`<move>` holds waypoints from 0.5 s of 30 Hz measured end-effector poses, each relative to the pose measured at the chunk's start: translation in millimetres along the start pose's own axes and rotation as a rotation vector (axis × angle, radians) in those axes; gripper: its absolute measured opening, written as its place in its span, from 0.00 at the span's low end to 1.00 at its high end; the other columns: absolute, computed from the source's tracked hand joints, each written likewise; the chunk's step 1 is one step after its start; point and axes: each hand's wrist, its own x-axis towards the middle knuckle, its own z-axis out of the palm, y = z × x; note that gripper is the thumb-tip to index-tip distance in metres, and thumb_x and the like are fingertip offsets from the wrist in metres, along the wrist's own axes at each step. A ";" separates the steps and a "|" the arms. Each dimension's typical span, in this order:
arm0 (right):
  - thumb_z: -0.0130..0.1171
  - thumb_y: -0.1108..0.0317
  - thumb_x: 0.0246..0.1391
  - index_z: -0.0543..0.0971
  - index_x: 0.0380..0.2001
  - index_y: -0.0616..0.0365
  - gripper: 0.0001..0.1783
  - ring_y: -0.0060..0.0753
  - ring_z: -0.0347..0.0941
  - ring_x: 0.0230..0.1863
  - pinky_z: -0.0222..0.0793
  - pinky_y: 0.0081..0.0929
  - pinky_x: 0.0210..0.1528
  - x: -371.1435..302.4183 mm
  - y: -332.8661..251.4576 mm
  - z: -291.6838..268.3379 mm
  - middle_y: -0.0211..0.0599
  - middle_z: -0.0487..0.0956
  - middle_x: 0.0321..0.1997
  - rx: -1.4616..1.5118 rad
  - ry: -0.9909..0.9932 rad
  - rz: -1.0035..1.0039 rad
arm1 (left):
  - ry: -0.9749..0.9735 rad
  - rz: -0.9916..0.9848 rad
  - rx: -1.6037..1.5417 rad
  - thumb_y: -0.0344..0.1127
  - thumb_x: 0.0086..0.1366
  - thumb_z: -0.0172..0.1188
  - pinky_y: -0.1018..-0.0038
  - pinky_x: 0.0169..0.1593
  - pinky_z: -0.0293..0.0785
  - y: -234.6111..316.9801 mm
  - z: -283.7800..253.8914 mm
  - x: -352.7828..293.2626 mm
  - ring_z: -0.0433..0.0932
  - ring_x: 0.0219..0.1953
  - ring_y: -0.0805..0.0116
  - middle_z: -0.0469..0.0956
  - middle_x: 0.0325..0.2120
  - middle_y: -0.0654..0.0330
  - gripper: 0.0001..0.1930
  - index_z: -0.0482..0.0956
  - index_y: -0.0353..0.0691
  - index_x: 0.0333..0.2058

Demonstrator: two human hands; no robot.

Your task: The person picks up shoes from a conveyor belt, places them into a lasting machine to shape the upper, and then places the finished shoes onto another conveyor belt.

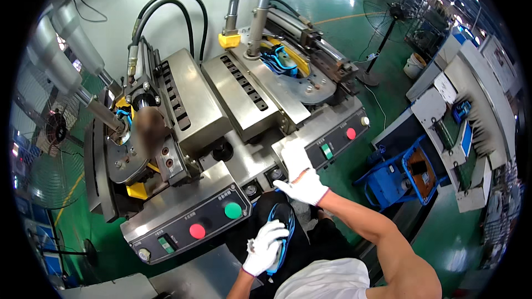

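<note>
Low in front of me, my left hand (267,248), in a white glove, grips a black shoe upper (277,215) with bright blue edging, above my dark-clothed leg. Its fingers lie over the upper and hide part of it. My right hand (306,186), also gloved in white, is stretched toward the front of the steel machine, beside the right control panel (332,147). Its thumb stands away from the fingers, which are pale and blurred against the metal; I see nothing in it. Another black and blue upper (279,60) sits in the machine's right station, under a metal rod.
A left control panel (191,224) carries red and green buttons. Silver cylinders (61,58) rise over the left station, with a yellow block (137,190) at its front. To the right stand a blue cart (388,182) and a rack with brushes (471,133). A fan (394,14) stands behind.
</note>
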 end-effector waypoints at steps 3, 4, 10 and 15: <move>0.63 0.40 0.59 0.59 0.74 0.68 0.53 0.68 0.46 0.81 0.32 0.58 0.83 -11.4 11.7 6.0 0.60 0.55 0.80 -0.209 -0.222 0.034 | 0.027 -0.080 -0.022 0.20 0.60 0.58 0.58 0.70 0.68 2.2 13.3 -3.1 0.74 0.65 0.49 0.80 0.55 0.50 0.18 0.85 0.41 0.48; 0.63 0.40 0.59 0.59 0.74 0.69 0.53 0.68 0.46 0.81 0.32 0.58 0.83 -16.7 11.1 0.9 0.61 0.55 0.80 -0.124 -0.172 0.132 | 0.029 -0.040 -0.024 0.20 0.61 0.58 0.60 0.69 0.68 2.8 15.7 -1.7 0.75 0.64 0.50 0.80 0.55 0.50 0.18 0.85 0.41 0.48; 0.70 0.49 0.59 0.48 0.79 0.65 0.59 0.57 0.45 0.83 0.43 0.46 0.82 -157.2 -16.6 -58.1 0.58 0.50 0.83 0.403 -0.054 0.211 | 0.208 -0.032 0.092 0.18 0.61 0.56 0.63 0.66 0.71 22.9 41.7 17.4 0.79 0.59 0.54 0.82 0.49 0.51 0.15 0.84 0.37 0.45; 0.76 0.49 0.51 0.46 0.79 0.62 0.65 0.61 0.46 0.83 0.45 0.48 0.81 -273.8 -52.0 -129.6 0.61 0.49 0.82 0.547 -0.059 0.409 | 0.176 0.166 0.078 0.16 0.60 0.55 0.62 0.67 0.70 95.7 110.2 68.1 0.76 0.62 0.54 0.80 0.54 0.51 0.18 0.82 0.39 0.47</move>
